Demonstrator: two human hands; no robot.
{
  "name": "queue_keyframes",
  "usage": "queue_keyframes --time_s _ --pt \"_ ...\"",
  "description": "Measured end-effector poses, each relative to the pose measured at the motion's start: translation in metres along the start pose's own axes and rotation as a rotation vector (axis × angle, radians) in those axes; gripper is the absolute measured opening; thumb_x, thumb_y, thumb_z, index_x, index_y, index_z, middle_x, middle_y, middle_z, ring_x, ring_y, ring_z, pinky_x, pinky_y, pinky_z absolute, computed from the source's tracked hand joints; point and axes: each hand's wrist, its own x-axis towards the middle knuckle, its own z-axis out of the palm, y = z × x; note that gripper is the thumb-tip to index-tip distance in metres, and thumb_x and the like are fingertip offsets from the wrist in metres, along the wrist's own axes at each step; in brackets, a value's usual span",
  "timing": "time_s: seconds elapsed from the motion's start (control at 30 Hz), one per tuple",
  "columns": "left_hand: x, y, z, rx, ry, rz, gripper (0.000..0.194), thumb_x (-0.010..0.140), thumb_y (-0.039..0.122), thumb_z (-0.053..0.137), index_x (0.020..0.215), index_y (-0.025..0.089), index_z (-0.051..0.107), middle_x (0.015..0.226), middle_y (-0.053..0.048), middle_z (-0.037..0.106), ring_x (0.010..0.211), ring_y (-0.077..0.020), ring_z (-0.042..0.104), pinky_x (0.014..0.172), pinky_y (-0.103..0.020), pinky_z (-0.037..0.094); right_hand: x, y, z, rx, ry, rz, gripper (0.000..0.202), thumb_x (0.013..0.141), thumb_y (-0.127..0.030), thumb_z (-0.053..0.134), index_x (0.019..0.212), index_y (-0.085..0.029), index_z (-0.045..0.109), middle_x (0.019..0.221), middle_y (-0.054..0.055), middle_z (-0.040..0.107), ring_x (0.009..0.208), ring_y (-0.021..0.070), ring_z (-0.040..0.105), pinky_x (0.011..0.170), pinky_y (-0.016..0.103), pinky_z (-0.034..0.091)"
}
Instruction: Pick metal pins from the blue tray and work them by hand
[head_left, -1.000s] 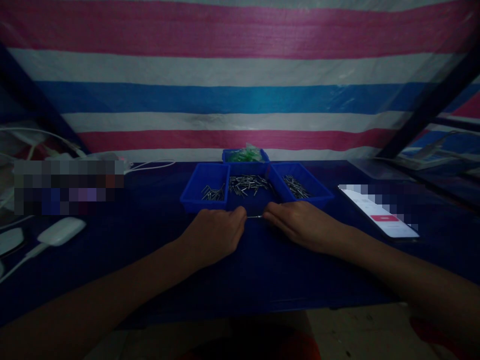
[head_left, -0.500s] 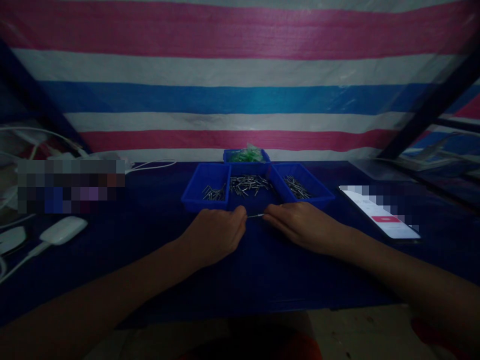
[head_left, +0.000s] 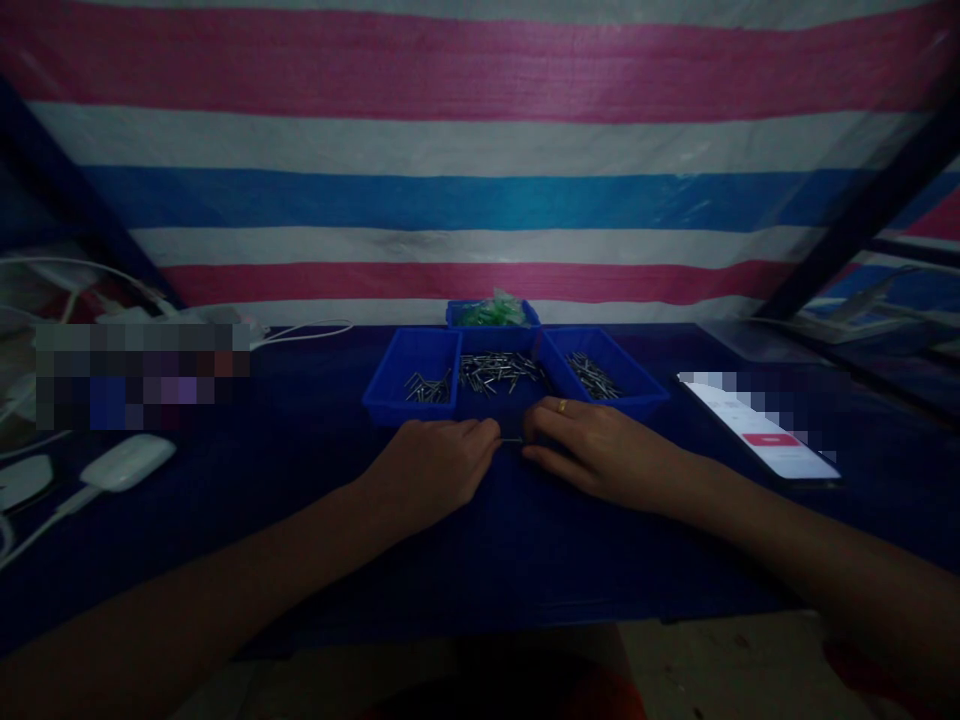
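Note:
Between my hands, in front of the blue bins, is a thin metal pin [head_left: 511,440]. My left hand [head_left: 431,470] is closed on its left end. My right hand [head_left: 592,445], with a ring on one finger, is at the pin's right end, thumb and fingers slightly apart; whether it touches the pin is unclear. Short metal pieces lie in the left blue bin [head_left: 421,350], in a pile [head_left: 499,370] in the middle, and in the right blue bin [head_left: 626,370].
A small blue bin [head_left: 452,315] with green plastic bags stands at the back. On the right lies a phone [head_left: 757,430] with a lit screen. A white charger [head_left: 127,462] and cables are on the left. A striped sheet [head_left: 480,200] hangs behind the table.
The fingers of my right hand have parted from their pinch, showing the ring. My left hand has shifted slightly right, and the pin sits a little lower.

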Motion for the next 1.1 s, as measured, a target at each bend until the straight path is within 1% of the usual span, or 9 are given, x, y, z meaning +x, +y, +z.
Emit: queue_keyframes --time_s 0.27,0.47,0.53,0.63,0.77,0.83,0.93,1.03,1.1 --pt "0.000 -0.002 0.003 -0.015 0.069 0.037 0.017 0.089 0.025 0.035 0.090 0.019 0.051 0.079 0.001 0.061 0.071 -0.0125 0.060 0.058 -0.023 0.043 -0.001 0.002 0.004 0.043 -0.095 -0.173 0.022 0.090 -0.026 0.038 0.097 -0.016 0.055 0.089 0.006 0.056 0.084 0.0150 0.052 0.078 0.031 0.043" --pt "-0.002 0.001 -0.002 0.012 0.185 -0.006 0.028 0.086 0.027 0.040 0.113 0.020 0.039 0.079 0.002 0.064 0.065 -0.0130 0.062 0.051 -0.023 0.042 -0.001 0.000 0.002 0.124 -0.083 -0.112 0.025 0.089 -0.027 0.038 0.104 -0.016 0.055 0.092 0.006 0.057 0.083 0.0148 0.055 0.076 0.031 0.045" --pt "-0.002 0.002 -0.002 0.011 0.189 0.020 0.032 0.085 0.028 0.041 0.116 0.019 0.037 0.081 0.002 0.064 0.065 -0.0129 0.062 0.051 -0.023 0.043 0.000 -0.001 0.001 0.198 -0.020 -0.067 0.026 0.088 -0.026 0.041 0.109 -0.017 0.053 0.096 0.007 0.057 0.086 0.0155 0.055 0.078 0.032 0.046" --pt "-0.003 0.002 -0.001 0.019 0.130 0.080 0.027 0.086 0.027 0.039 0.111 0.019 0.042 0.084 0.000 0.064 0.069 -0.0131 0.062 0.054 -0.023 0.044 0.001 -0.002 -0.001 0.411 0.207 0.077 0.042 0.085 -0.028 0.046 0.126 -0.022 0.040 0.115 0.009 0.052 0.086 0.0161 0.057 0.073 0.033 0.049" --pt "-0.002 0.001 0.002 0.036 0.042 0.115 0.020 0.088 0.028 0.036 0.101 0.019 0.049 0.076 0.001 0.063 0.067 -0.0135 0.061 0.053 -0.023 0.042 0.003 -0.001 -0.008 0.770 0.451 0.314 0.068 0.083 -0.033 0.047 0.138 -0.033 0.007 0.143 0.010 0.018 0.085 0.0184 0.060 0.052 0.029 0.052" --pt "-0.002 0.001 0.002 0.035 0.012 0.115 0.019 0.088 0.027 0.036 0.098 0.019 0.050 0.075 0.001 0.062 0.067 -0.0141 0.061 0.053 -0.024 0.041 0.003 -0.001 -0.009 0.830 0.406 0.353 0.073 0.082 -0.034 0.047 0.138 -0.034 0.000 0.144 0.010 0.014 0.085 0.0200 0.061 0.048 0.028 0.051" --pt "-0.002 0.002 0.002 0.038 -0.021 0.109 0.017 0.087 0.027 0.037 0.093 0.019 0.051 0.076 0.001 0.062 0.067 -0.0152 0.060 0.053 -0.025 0.041 0.000 0.001 -0.004 0.698 0.186 0.333 0.072 0.081 -0.037 0.048 0.139 -0.027 0.006 0.142 0.014 0.021 0.082 0.0206 0.062 0.050 0.030 0.053" --pt "-0.001 0.001 0.002 0.041 -0.033 0.106 0.016 0.087 0.028 0.037 0.088 0.019 0.051 0.075 0.001 0.061 0.067 -0.0158 0.060 0.053 -0.026 0.041 -0.004 0.002 0.008 0.302 0.022 0.212 0.071 0.078 -0.038 0.053 0.137 -0.015 0.022 0.139 0.016 0.028 0.106 0.0283 0.052 0.082 0.042 0.048" --pt "-0.001 0.001 0.002 0.044 -0.038 0.105 0.017 0.087 0.028 0.037 0.085 0.019 0.051 0.074 0.001 0.061 0.067 -0.0158 0.059 0.052 -0.026 0.040 -0.006 0.003 0.015 0.124 -0.016 0.205 0.068 0.080 -0.039 0.050 0.136 -0.009 0.025 0.137 0.018 0.031 0.115 0.0300 0.044 0.092 0.044 0.041"
